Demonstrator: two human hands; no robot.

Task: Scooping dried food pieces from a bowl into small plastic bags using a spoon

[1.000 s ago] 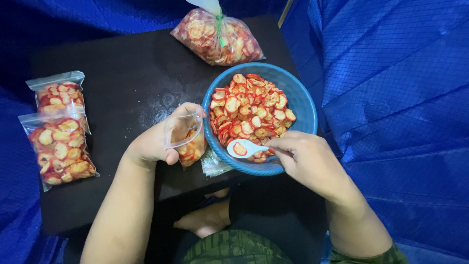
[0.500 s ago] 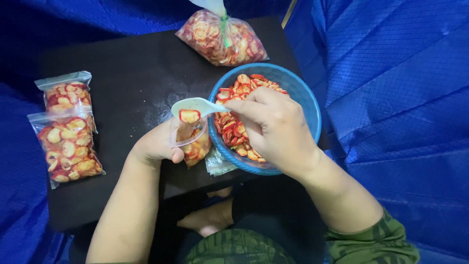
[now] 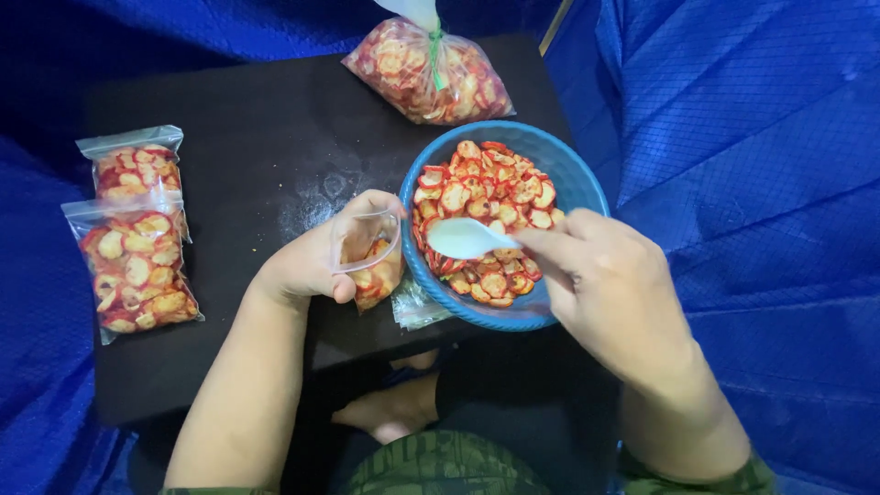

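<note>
Left hand (image 3: 316,261) gripped small clear plastic bag (image 3: 371,261), mouth held open, on black counter (image 3: 257,119) beside blue round plastic bowl (image 3: 573,179) of red-yellow sliced chips. Right hand (image 3: 610,284) pinched white plastic spoon (image 3: 463,238) over bowl.

The bowl (image 3: 573,179) is blue. The round chips (image 3: 486,188) in it are red at the rim and pale yellow in the middle. The spoon (image 3: 463,238) is white. The table (image 3: 247,119) is black. The see-through little bag (image 3: 371,261) has the same red and yellow chips. So do two bags (image 3: 133,238) by the table's left edge and the big bag (image 3: 426,69) at its far edge, tied with a green band (image 3: 438,60). The cloth (image 3: 752,137) all around is blue with a faint grid. The sleeve (image 3: 724,481) is green.
</note>
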